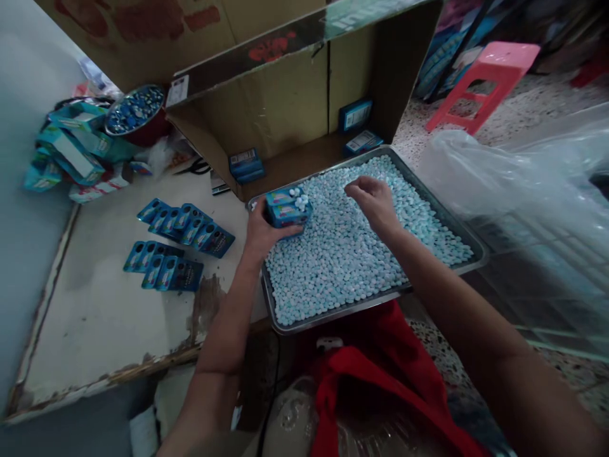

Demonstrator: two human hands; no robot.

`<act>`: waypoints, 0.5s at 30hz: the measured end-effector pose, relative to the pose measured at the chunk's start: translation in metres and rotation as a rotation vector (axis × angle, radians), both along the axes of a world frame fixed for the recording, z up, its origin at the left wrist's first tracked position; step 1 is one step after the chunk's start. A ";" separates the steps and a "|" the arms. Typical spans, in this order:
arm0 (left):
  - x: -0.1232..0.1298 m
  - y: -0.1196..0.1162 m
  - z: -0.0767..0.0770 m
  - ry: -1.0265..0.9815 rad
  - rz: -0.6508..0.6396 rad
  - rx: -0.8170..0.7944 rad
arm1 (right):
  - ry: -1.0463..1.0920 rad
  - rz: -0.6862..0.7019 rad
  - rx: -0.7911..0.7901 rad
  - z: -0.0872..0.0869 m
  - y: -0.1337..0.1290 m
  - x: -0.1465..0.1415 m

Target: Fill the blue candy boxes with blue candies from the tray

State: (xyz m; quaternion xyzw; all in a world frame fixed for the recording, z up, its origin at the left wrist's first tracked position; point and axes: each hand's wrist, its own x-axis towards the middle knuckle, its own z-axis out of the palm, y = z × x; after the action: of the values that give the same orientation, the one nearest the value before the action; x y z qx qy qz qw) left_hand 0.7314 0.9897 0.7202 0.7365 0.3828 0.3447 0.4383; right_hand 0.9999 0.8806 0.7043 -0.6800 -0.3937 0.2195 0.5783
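A wide metal tray (476, 259) is filled with small pale-blue and white candies (333, 254). Over its back left corner, my left hand (262, 230) grips a pair of small blue boxes (285, 214) side by side. Several loose white and pale candies (301, 200) lie heaped on the right end of these boxes. My right hand (373, 198) hovers above the tray's middle, fingers curled with the tips together; whatever they may hold is too small to make out.
Flat blue packets (190, 228) lie in two groups on the worn table (104, 317). A large cardboard box (280, 108) holds a few blue boxes (245, 165). Black scissors (197, 166), a red bowl (155, 127) of blue wrapped pieces and a pink stool (499, 70) stand around.
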 end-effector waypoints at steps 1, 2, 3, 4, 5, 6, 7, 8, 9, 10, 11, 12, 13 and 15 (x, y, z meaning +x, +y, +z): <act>0.004 0.001 -0.007 -0.077 -0.025 -0.106 | -0.019 0.009 0.001 -0.001 -0.006 0.004; 0.008 0.001 -0.014 -0.143 -0.043 -0.192 | -0.036 0.021 -0.005 -0.002 -0.010 0.007; 0.012 0.000 -0.019 -0.193 -0.050 -0.248 | -0.051 0.036 -0.017 -0.002 -0.013 0.009; 0.015 -0.001 -0.024 -0.225 -0.049 -0.275 | -0.060 0.051 -0.034 -0.003 -0.015 0.011; 0.018 -0.002 -0.026 -0.236 -0.045 -0.274 | -0.062 0.066 -0.054 -0.005 -0.017 0.012; 0.020 -0.002 -0.027 -0.227 -0.042 -0.248 | -0.065 0.075 -0.073 -0.007 -0.018 0.013; 0.020 -0.002 -0.027 -0.205 -0.039 -0.205 | -0.075 0.072 -0.088 -0.009 -0.019 0.013; 0.020 -0.001 -0.025 -0.176 -0.031 -0.151 | -0.100 0.053 -0.096 -0.011 -0.018 0.014; 0.018 0.000 -0.023 -0.145 -0.013 -0.091 | -0.143 0.023 -0.100 -0.014 -0.018 0.013; 0.014 0.000 -0.020 -0.116 0.008 -0.030 | -0.202 -0.009 -0.098 -0.015 -0.017 0.012; 0.009 0.000 -0.016 -0.091 0.032 0.027 | -0.268 -0.039 -0.089 -0.016 -0.017 0.010; 0.003 -0.002 -0.012 -0.075 0.058 0.070 | -0.331 -0.059 -0.072 -0.017 -0.018 0.008; -0.005 -0.006 -0.009 -0.073 0.081 0.092 | -0.382 -0.065 -0.048 -0.017 -0.020 0.005; -0.024 -0.019 -0.001 -0.110 0.121 0.073 | -0.441 -0.073 0.011 -0.019 -0.031 0.002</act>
State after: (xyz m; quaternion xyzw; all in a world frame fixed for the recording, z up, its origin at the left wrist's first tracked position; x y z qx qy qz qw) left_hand 0.7077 0.9711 0.7194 0.7075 0.3890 0.4243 0.4100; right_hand 1.0014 0.8498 0.6856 -0.7222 -0.4868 0.0422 0.4896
